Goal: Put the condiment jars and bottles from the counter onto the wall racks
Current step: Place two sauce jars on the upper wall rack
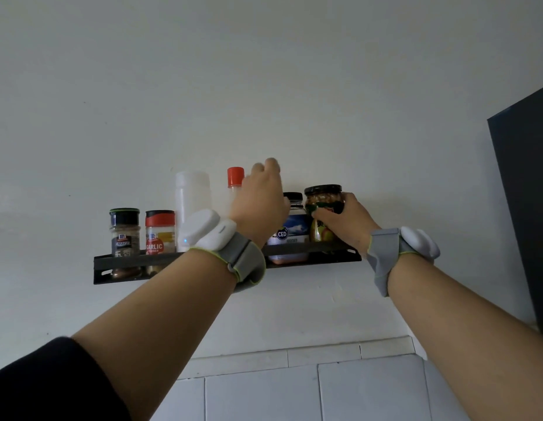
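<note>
**Both hands up at the wall rack, right hand on the rightmost jar**

While both arms reach upward, a black metal wall rack [309,247] hangs on the white wall with a row of containers standing upright in it. From the left: a spice jar with a dark cap [124,230], touching or just beside a garlic powder jar with a red cap [160,232]; then a tall white plastic bottle [192,199]; then a bottle with an orange-red cap [235,177], its body mostly hidden behind the left hand. Right of that stands a black-lidded jar with a blue label [291,226], and at the right end a glass jar with a dark lid and brownish contents [322,197].

Right hand [344,220]: fingers wrapped round the middle of the glass jar, gripping it. The jar's base is behind the rack's front rail, so whether it rests on the shelf cannot be told.

Left hand [259,199]: raised in front of the orange-capped bottle, fingers curled and blurred above it. Grasp or no grasp cannot be told.

Each wrist carries a grey strap with a white device: left wristband [224,244], right wristband [400,247]. A dark sleeve [51,381] shows at the near left. A dark panel [525,192] stands at the right edge, white tiles [355,387] below.
</note>
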Demonstrator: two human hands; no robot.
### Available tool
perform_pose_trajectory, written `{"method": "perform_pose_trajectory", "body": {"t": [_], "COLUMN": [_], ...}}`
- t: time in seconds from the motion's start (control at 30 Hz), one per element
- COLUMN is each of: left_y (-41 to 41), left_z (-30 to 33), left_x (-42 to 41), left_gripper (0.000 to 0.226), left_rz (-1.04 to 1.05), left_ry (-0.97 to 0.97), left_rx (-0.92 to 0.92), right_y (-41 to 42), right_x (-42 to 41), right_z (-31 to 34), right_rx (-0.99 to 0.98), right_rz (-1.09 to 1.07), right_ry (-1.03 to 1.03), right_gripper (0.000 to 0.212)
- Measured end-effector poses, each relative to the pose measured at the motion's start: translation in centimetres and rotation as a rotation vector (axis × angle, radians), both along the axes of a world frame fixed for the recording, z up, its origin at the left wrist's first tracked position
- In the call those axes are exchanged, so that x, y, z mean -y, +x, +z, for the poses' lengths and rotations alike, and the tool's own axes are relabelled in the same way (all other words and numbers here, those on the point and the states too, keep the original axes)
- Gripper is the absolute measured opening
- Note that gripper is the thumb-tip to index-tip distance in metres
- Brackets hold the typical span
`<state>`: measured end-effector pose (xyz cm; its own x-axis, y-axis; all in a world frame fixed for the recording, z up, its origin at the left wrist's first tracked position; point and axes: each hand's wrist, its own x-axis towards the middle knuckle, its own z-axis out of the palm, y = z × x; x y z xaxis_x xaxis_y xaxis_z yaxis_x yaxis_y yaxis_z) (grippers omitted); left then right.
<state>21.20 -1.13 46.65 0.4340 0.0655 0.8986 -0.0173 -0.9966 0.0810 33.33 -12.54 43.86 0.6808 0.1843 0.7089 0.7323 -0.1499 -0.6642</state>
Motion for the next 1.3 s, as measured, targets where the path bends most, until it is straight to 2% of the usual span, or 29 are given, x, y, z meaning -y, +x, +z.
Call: {"method": "perform_pose_trajectory", "body": {"t": [0.03,0.1,0.17,0.53,0.6,0.67,0.73,0.83,1.0,1.13,1.23,1.3], "left_y": [0.2,0.6,1.1,0.8,0.6,0.0,-1.1,-3.5,-8.3,-11.0,-11.6,-11.4], "left_z": [0.1,0.0,-0.5,-0.2,-0.4,-0.6,-0.4,-0.7,-5.1,-10.2,-15.9,-20.7], "left_x": [-0.1,-0.5,-1.1,-2.5,-2.5,-2.5,-2.3,-1.1,2.2,4.3,5.6,6.0], "left_gripper": [0.056,0.076,0.086,0.085,0.088,0.087,0.082,0.076,0.068,0.065,0.043,0.026], "left_rz": [0.022,0.133,0.209,0.207,0.202,0.178,0.157,0.116,0.036,-0.024,-0.311,-0.442], "left_ry": [0.096,0.268,0.354,0.367,0.358,0.340,0.338,0.324,0.309,0.178,-0.023,-0.211], "left_rx": [-0.022,-0.184,-0.333,-0.363,-0.375,-0.309,-0.188,-0.067,0.046,0.035,0.037,-0.051], "right_y": [-0.1,-0.4,-0.6,-1.0,-1.1,-1.6,-2.3,-4.2,-9.5,-13.5,-15.6,-16.0], "right_x": [0.0,0.1,0.2,-0.5,-0.5,-0.3,0.1,1.2,3.4,5.6,6.8,7.3], "right_z": [-0.1,-0.2,0.0,0.2,-0.1,-0.3,-0.4,-0.6,-4.3,-9.4,-15.5,-20.3], "right_rx": [0.006,0.028,0.022,0.029,0.017,0.007,0.030,0.139,0.226,0.138,0.001,-0.126], "right_rz": [-0.011,-0.041,-0.051,-0.120,-0.117,-0.126,-0.188,-0.243,-0.175,-0.003,0.038,0.039], "right_ry": [-0.009,-0.039,-0.060,-0.167,-0.152,-0.095,-0.023,0.086,0.090,0.092,0.024,-0.017], "right_gripper": [0.067,0.065,0.065,0.072,0.080,0.093,0.094,0.082,0.066,0.059,0.052,0.049]}}
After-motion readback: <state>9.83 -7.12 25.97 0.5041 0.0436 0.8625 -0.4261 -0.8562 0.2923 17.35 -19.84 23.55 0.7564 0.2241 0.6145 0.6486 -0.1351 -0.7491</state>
